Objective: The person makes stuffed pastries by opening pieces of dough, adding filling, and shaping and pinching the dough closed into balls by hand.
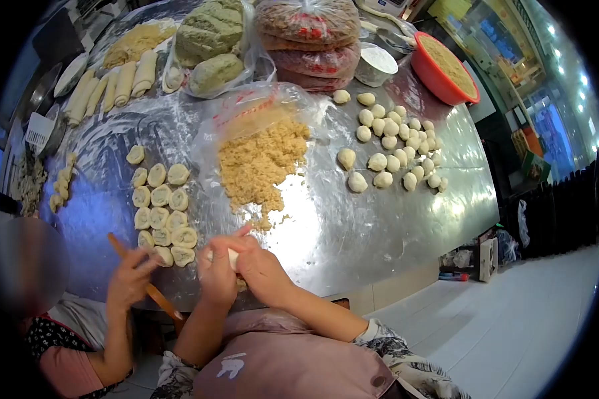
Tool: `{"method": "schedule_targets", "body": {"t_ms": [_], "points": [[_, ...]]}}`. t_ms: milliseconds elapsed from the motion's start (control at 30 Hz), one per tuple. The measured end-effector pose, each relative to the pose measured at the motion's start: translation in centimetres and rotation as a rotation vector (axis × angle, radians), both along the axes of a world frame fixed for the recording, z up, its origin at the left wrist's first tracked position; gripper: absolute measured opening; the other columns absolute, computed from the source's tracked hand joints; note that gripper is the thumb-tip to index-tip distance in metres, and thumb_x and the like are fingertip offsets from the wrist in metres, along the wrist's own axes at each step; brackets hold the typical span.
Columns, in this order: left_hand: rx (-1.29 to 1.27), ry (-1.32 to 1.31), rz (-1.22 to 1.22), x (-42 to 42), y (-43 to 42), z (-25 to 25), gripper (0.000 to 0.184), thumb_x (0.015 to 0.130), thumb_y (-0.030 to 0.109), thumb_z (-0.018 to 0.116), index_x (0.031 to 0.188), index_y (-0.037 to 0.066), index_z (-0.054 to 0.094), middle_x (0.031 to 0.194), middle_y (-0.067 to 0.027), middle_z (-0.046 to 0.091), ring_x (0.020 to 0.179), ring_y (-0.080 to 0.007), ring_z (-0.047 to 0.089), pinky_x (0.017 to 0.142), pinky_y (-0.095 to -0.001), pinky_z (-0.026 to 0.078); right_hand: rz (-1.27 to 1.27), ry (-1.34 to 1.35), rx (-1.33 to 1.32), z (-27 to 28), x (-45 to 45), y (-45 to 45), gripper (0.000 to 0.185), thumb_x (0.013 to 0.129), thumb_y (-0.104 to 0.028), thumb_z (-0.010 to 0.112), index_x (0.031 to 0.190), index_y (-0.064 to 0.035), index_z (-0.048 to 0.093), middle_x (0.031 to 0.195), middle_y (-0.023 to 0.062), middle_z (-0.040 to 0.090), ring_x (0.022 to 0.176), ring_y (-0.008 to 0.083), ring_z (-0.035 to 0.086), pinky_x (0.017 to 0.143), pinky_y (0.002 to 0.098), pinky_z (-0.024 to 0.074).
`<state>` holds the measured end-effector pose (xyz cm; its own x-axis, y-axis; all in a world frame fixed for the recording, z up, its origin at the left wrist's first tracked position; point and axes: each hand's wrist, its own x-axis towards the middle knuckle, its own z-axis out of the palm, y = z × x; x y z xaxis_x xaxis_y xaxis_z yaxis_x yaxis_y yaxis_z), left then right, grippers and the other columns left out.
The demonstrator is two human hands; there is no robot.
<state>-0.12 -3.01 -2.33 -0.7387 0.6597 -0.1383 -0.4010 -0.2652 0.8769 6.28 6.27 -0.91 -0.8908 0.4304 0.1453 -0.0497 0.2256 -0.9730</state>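
Close to the table's front edge, my left hand (217, 274) and my right hand (265, 271) are closed together around a piece of pale dough (232, 259). Only a small part of the dough shows between my fingers. Just beyond my hands, a crumbly tan filling (259, 163) is spread on a clear plastic bag (209, 143). Left of it, flattened dough pieces (160, 195) stand in rows. To the right lies a group of round, floured dough balls (377, 161).
At the left, a co-worker's hand (132, 276) reaches to the dough pieces beside a brown wooden stick (161, 300). Along the back are dough rolls (123, 84), bagged green dough (209, 30), bagged brown filling (309, 26), a white tub (375, 66) and a red bowl (432, 74).
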Motion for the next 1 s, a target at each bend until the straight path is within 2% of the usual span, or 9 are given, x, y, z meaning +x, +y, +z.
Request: {"method": "schedule_targets", "body": {"t_ms": [33,133,267,333,433,533,600,767,1000], "points": [[0.017,0.001,0.071,0.1,0.6,0.6,0.063,0.091,0.057,0.041,0.121,0.002,0.049,0.12,-0.0177,0.056,0.108,-0.0298,0.057,0.093,-0.039,0.043,-0.108,0.178,0.183,0.0,-0.5,-0.2,0.054,0.098,-0.05,0.03,0.11,-0.0035,0.055,0.076,0.0053,0.059,0.064,0.0174,0.057,0.055,0.0317,0.0452],[0.316,-0.408,0.331,1.0,3.2,4.7,0.051,0.097,0.046,0.038,0.097,0.001,0.061,0.126,-0.0207,0.053,0.105,-0.0269,0.058,0.092,-0.0361,0.043,0.089,-0.342,-0.739,0.9,1.0,1.7,0.048,0.097,-0.046,0.037,0.112,-0.0042,0.054,0.083,0.0066,0.06,0.071,0.019,0.058,0.063,0.0336,0.0479],[-0.054,-0.058,-0.073,-0.3,0.8,0.1,0.052,0.1,0.044,0.032,0.099,0.0,0.06,0.131,-0.0254,0.047,0.094,-0.0148,0.057,0.071,-0.0263,0.05,0.195,-0.4,-0.57,1.0,0.8,1.9,0.038,0.098,-0.04,0.041,0.108,-0.0052,0.052,0.088,0.0069,0.058,0.07,0.0134,0.055,0.061,0.0276,0.0455],[-0.075,-0.009,-0.033,-0.4,0.8,-0.3,0.056,0.097,0.05,0.032,0.104,0.0,0.057,0.123,-0.0215,0.053,0.109,-0.0242,0.053,0.088,-0.0348,0.044,0.016,-0.115,-0.283,0.5,0.5,0.3,0.038,0.098,-0.041,0.039,0.102,-0.0059,0.052,0.082,0.0055,0.058,0.064,0.0099,0.053,0.055,0.0232,0.0425],[0.299,-0.278,0.077,0.3,2.0,2.2,0.06,0.095,0.053,0.033,0.11,0.0,0.055,0.114,-0.018,0.059,0.119,-0.0284,0.048,0.099,-0.0384,0.038,0.013,-0.317,-0.677,0.6,0.5,1.6,0.044,0.099,-0.046,0.033,0.109,-0.0075,0.052,0.068,0.0029,0.056,0.052,0.009,0.049,0.045,0.0214,0.0376],[-0.019,-0.111,-0.005,-0.1,1.2,2.9,0.054,0.097,0.048,0.035,0.112,0.0,0.056,0.111,-0.0146,0.061,0.09,-0.018,0.059,0.079,-0.0291,0.048,0.099,-0.357,-0.719,0.8,0.7,1.6,0.057,0.096,-0.057,0.029,0.105,-0.0052,0.052,0.072,0.0039,0.057,0.052,0.0123,0.051,0.048,0.0228,0.0425],[-0.061,0.068,-0.052,0.1,1.4,0.8,0.04,0.099,0.036,0.04,0.115,0.003,0.058,0.091,-0.0029,0.064,0.042,-0.0022,0.041,0.035,-0.0176,0.033,0.059,-0.312,-0.693,0.8,0.5,0.6,0.049,0.097,-0.051,0.031,0.103,-0.0069,0.052,0.069,0.0029,0.055,0.053,0.0088,0.049,0.047,0.0206,0.04],[-0.092,0.224,0.129,0.4,0.3,-1.8,0.035,0.098,0.02,0.038,0.126,0.001,0.046,0.132,-0.0168,0.046,0.113,-0.0192,0.05,0.094,-0.0299,0.039,0.075,-0.334,-0.863,0.3,1.2,3.2,0.04,0.098,-0.045,0.038,0.102,-0.0072,0.051,0.072,0.0034,0.057,0.055,0.0083,0.05,0.05,0.0206,0.0414],[-1.113,0.941,0.673,-3.0,-8.8,-2.2,0.053,0.093,0.03,0.05,0.133,-0.002,0.037,0.135,-0.0214,0.037,0.127,-0.0355,0.034,0.105,-0.0472,0.026,-0.551,0.301,-0.845,1.7,3.5,20.2,0.054,0.097,-0.052,0.031,0.102,-0.0027,0.052,0.084,0.0095,0.059,0.066,0.0165,0.058,0.06,0.0271,0.0509]]}}
